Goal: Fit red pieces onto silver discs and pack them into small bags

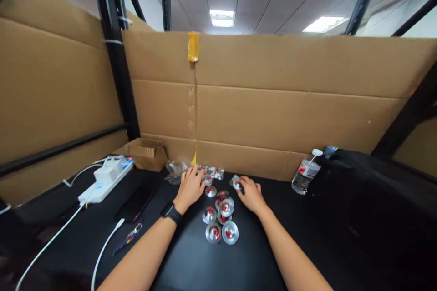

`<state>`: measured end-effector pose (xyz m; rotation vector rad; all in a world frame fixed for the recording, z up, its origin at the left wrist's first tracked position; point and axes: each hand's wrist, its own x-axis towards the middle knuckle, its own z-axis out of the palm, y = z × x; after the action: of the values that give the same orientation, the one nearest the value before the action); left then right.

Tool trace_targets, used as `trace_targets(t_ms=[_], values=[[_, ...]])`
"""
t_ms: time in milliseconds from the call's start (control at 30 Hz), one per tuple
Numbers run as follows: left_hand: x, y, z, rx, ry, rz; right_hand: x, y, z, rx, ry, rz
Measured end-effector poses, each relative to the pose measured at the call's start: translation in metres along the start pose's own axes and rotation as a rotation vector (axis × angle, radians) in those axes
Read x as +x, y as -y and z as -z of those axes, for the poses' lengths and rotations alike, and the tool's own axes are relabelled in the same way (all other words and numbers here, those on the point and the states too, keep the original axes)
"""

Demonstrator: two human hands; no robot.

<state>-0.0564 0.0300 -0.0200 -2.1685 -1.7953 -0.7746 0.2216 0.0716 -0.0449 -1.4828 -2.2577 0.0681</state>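
Several round silver discs with red centres [221,220] lie in a cluster on the black table [211,268], between my two forearms. My left hand [190,186], with a black watch on its wrist, rests palm down at the cluster's far left; its fingers reach onto small clear plastic bags [213,173] by the cardboard wall. My right hand [251,194] lies at the far right of the cluster, fingers curled over a small bagged piece [236,183]. Whether either hand actually grips anything is hidden by the fingers.
A cardboard wall [273,113] closes the back and left. A small open cardboard box [146,152] sits far left, beside a white power strip [107,177] with cables. A dark phone [134,202] and keys [131,236] lie left. A water bottle [305,172] and black bag [368,191] are right.
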Motion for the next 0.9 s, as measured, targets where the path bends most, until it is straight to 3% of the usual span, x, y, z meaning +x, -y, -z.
trace_targets(t_ms=[200,600,900], values=[[-0.002,-0.008,-0.005,-0.025,0.011,-0.053,0.003,-0.015,-0.002,0.009,0.033,-0.054],[-0.004,-0.019,-0.006,-0.109,0.036,-0.191,0.002,-0.007,0.005,-0.037,0.038,-0.080],[-0.006,-0.039,0.009,-0.752,0.010,-0.235,0.001,-0.006,0.010,-0.030,0.035,-0.073]])
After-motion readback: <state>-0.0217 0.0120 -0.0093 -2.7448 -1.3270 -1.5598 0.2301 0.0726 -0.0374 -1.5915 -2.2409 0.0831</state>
